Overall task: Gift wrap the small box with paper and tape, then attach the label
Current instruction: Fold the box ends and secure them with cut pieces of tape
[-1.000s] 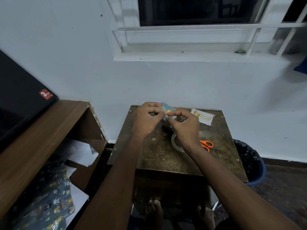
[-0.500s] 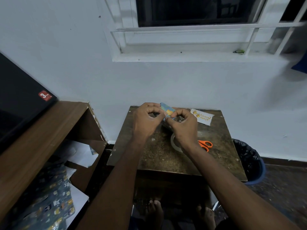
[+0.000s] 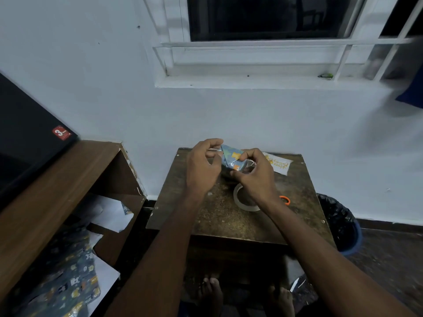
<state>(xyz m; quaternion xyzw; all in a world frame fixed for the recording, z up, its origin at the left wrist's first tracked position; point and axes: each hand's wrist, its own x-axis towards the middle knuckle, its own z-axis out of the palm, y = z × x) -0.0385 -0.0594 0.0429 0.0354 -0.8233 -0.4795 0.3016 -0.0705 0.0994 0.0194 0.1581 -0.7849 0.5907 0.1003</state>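
Observation:
A small box [image 3: 231, 158] wrapped in blue patterned paper is held above the far part of the small brown table [image 3: 219, 216]. My right hand [image 3: 254, 172] pinches its right end between thumb and fingers. My left hand [image 3: 201, 167] sits at the box's left end with curled fingers, the forefinger over the top edge; its grip is unclear. A white label [image 3: 279, 164] with yellow print lies on the table at the far right. A clear tape roll [image 3: 240, 197] lies under my right wrist.
Orange scissor handles [image 3: 285, 199] show beside my right forearm. A bin with a black liner [image 3: 338, 223] stands right of the table. A wooden desk [image 3: 52, 184] on the left holds a dark screen; loose patterned wrapping paper [image 3: 66, 277] and white sheets lie below it.
My hands have drawn slightly apart, exposing more of the wrapped box. My left fingers have loosened from a pinch at the box's end. The box has tilted a little.

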